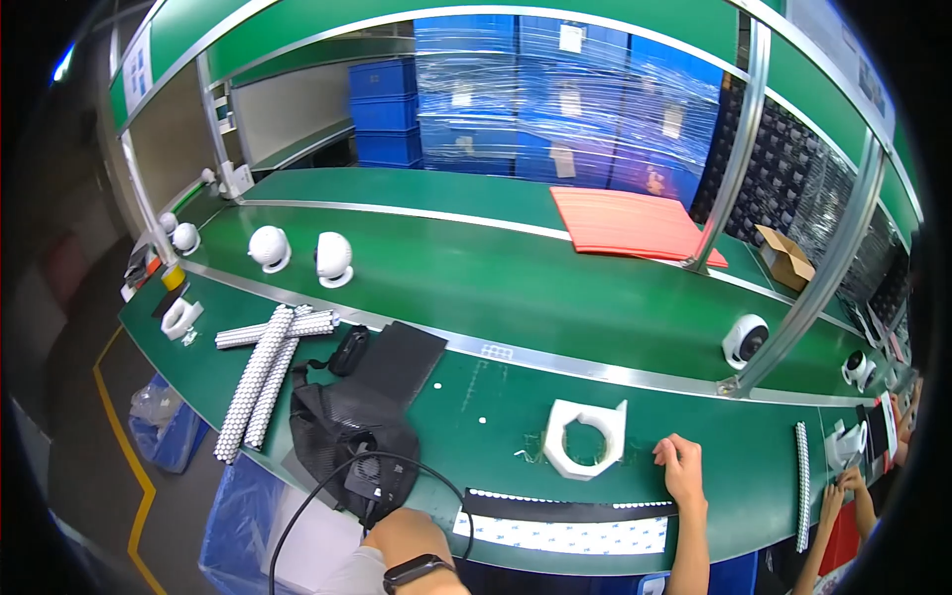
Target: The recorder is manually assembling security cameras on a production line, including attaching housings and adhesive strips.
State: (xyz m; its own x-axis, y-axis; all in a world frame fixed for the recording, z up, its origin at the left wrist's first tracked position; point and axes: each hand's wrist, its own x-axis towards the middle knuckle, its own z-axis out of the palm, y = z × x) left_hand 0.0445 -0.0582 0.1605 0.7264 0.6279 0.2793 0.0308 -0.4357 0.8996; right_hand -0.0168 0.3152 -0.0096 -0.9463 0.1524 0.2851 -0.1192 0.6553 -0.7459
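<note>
My left hand (405, 531), with a black watch on its wrist, is at the table's front edge beside a black mesh bag (347, 421). Its fingers are hidden from view. A black cable (327, 479) loops over the bag and past this hand. My right hand (682, 466) hovers or rests over the green table with fingers curled; anything inside them is hidden. Left of it sits a white foam ring (557, 458) with a flat-sided outline. Between my hands lies a black strip edged with white dots (565, 510), along a white sheet with blue marks (565, 534).
Bundled rolls of white-dotted material (260, 382) lie crossed at left. White round cameras (334, 260) stand on the conveyor belt (446, 268), another white camera (746, 340) at right. Metal posts (828, 273) rise beyond. A co-worker's hands (843, 491) work at far right. Pink foam sheets (630, 223) lie behind.
</note>
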